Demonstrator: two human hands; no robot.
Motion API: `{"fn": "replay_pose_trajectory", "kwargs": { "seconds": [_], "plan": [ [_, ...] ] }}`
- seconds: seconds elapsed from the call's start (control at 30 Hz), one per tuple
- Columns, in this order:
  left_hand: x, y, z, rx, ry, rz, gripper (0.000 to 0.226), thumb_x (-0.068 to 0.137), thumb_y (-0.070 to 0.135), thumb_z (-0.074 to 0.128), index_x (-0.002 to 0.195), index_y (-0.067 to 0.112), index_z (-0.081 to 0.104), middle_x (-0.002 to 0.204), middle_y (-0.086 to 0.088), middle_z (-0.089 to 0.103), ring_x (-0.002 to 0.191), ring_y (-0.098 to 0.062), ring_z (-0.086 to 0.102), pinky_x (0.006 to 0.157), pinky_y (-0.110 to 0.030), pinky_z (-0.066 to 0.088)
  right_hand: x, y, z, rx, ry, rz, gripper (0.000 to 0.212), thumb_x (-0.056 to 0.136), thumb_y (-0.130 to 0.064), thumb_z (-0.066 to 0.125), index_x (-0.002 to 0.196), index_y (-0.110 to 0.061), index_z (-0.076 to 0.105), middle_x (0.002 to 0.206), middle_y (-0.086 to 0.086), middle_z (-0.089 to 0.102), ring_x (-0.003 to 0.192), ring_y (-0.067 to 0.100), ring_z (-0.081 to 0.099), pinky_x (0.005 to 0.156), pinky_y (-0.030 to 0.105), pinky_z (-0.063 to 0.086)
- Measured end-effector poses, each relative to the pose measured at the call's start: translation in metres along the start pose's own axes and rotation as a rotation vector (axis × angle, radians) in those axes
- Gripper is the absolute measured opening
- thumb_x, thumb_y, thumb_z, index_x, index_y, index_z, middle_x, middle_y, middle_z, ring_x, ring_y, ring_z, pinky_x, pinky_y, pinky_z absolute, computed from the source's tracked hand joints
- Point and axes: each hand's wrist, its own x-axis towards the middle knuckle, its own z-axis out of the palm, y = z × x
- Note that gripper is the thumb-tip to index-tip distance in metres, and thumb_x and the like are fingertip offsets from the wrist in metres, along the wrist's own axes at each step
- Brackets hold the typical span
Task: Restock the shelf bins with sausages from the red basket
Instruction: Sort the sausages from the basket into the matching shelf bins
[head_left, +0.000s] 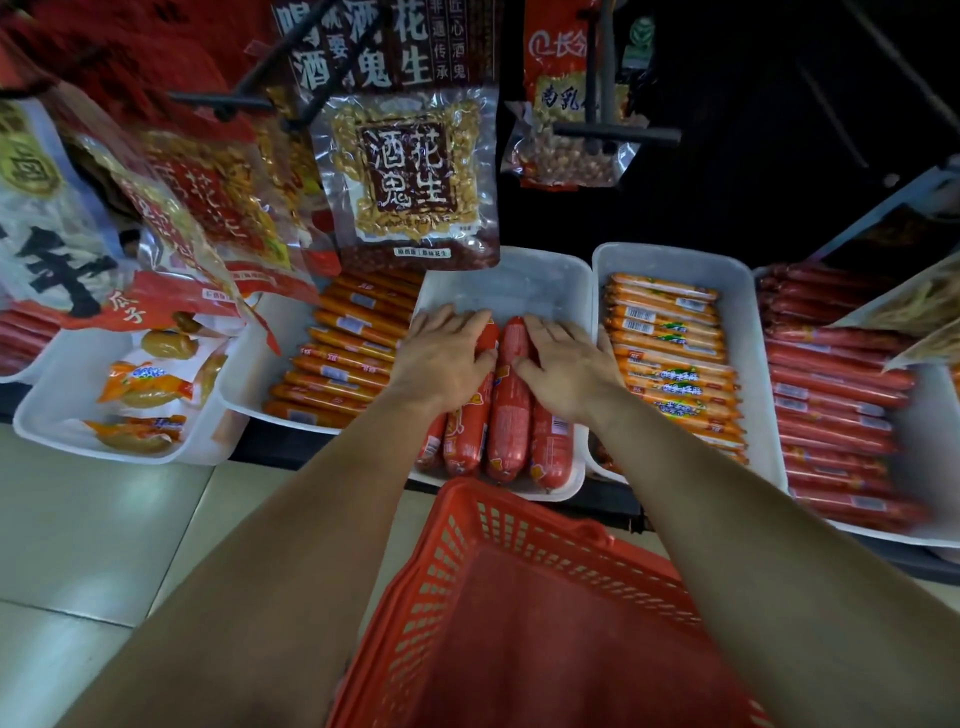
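The red basket (431, 597) is sitting nearest, just below the shelf edge, and its floor is looking bare as far as it is showing. Beyond it both forearms are reaching into the middle white bin (519, 286), where the fat red sausages (506, 421) are lying side by side, their front ends crowding the near lip. The left hand (441, 356) and right hand (569, 366) are lying flat on them, fingers spread, pressing and grasping nothing. The casings are looking slick and round, so an uneven shove is likely sending one rolling over its neighbour or off the lip. Farther back a peanut packet (410, 171) is hanging low over the bin's bare end, inviting a knock from reaching fingers
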Motion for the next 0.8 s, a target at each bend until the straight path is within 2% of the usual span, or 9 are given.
{"fn": "replay_pose_trajectory", "kwargs": {
  "seconds": [0.07, 0.13, 0.27, 0.37, 0.47, 0.63, 0.7, 0.8],
  "plan": [
    [-0.004, -0.001, 0.002, 0.007, 0.02, 0.003, 0.063, 0.101, 0.05, 0.034, 0.157, 0.025, 0.021, 0.163, 0.001, 0.028, 0.152, -0.019, 0.011, 0.124, -0.04, 0.007, -0.003, 0.003, 0.001, 0.011, 0.034, -0.03, 0.071, 0.098, -0.058, 0.027, 0.16, -0.027, 0.011, 0.164, -0.005, 0.02, 0.152, 0.021, 0.01, 0.122, 0.053, 0.001],
    [-0.013, -0.001, 0.003, 0.022, 0.02, 0.039, 0.064, 0.102, 0.05, 0.033, 0.158, 0.023, 0.018, 0.164, 0.001, 0.025, 0.153, -0.019, 0.009, 0.124, -0.039, 0.005, -0.01, 0.005, 0.005, -0.008, 0.056, -0.054, 0.073, 0.097, -0.06, 0.029, 0.159, -0.027, 0.011, 0.164, -0.005, 0.02, 0.152, 0.021, 0.008, 0.123, 0.052, 0.0],
    [-0.044, -0.009, 0.005, -0.021, 0.014, 0.043, 0.067, 0.103, 0.052, 0.028, 0.16, 0.024, 0.005, 0.167, 0.005, 0.003, 0.153, -0.013, -0.005, 0.124, -0.036, -0.001, -0.035, 0.005, 0.011, -0.011, 0.051, -0.079, 0.083, 0.095, -0.066, 0.029, 0.16, -0.025, -0.005, 0.168, -0.005, -0.003, 0.153, 0.016, -0.01, 0.123, 0.047, -0.007],
    [-0.085, -0.02, 0.017, -0.045, 0.068, 0.065, 0.07, 0.1, 0.057, 0.024, 0.16, 0.023, 0.01, 0.167, 0.007, 0.002, 0.153, -0.01, -0.006, 0.125, -0.037, 0.002, -0.073, 0.01, 0.018, -0.018, -0.028, -0.157, 0.093, 0.089, -0.077, 0.031, 0.159, -0.029, -0.009, 0.165, -0.009, -0.019, 0.15, 0.011, -0.021, 0.123, 0.043, -0.009],
    [-0.116, -0.032, 0.027, -0.028, 0.086, 0.091, 0.077, 0.096, 0.066, 0.018, 0.16, 0.023, 0.011, 0.166, 0.007, 0.002, 0.152, -0.008, -0.006, 0.123, -0.034, 0.001, -0.099, 0.02, 0.018, -0.025, -0.084, -0.21, 0.099, 0.084, -0.082, 0.038, 0.158, -0.035, -0.006, 0.163, -0.014, -0.023, 0.147, 0.005, -0.027, 0.121, 0.036, -0.011],
    [-0.128, -0.047, 0.018, -0.034, -0.042, 0.084, 0.096, 0.08, 0.086, 0.011, 0.158, 0.031, 0.001, 0.164, 0.013, -0.01, 0.15, -0.005, -0.014, 0.12, -0.03, -0.005, -0.102, 0.032, 0.014, 0.045, -0.103, -0.238, 0.104, 0.077, -0.084, 0.046, 0.159, -0.037, 0.002, 0.162, -0.019, -0.019, 0.146, -0.002, -0.024, 0.125, 0.037, 0.007],
    [-0.129, -0.05, 0.009, -0.063, -0.103, 0.087, 0.105, 0.074, 0.091, 0.018, 0.159, 0.031, 0.001, 0.162, 0.016, -0.012, 0.148, -0.001, -0.017, 0.119, -0.028, -0.007, -0.101, 0.033, 0.012, 0.051, -0.117, -0.239, 0.106, 0.077, -0.079, 0.055, 0.159, -0.037, 0.003, 0.162, -0.02, -0.018, 0.146, -0.003, -0.022, 0.125, 0.037, 0.01],
    [-0.127, -0.049, 0.003, -0.114, -0.126, 0.073, 0.103, 0.078, 0.081, 0.042, 0.16, 0.029, 0.006, 0.165, 0.014, -0.006, 0.147, 0.001, -0.014, 0.12, -0.029, -0.002, -0.1, 0.034, 0.011, 0.056, -0.127, -0.245, 0.107, 0.078, -0.07, 0.066, 0.159, -0.038, 0.004, 0.162, -0.021, -0.017, 0.146, -0.004, -0.021, 0.125, 0.035, 0.011]
  ]
}}
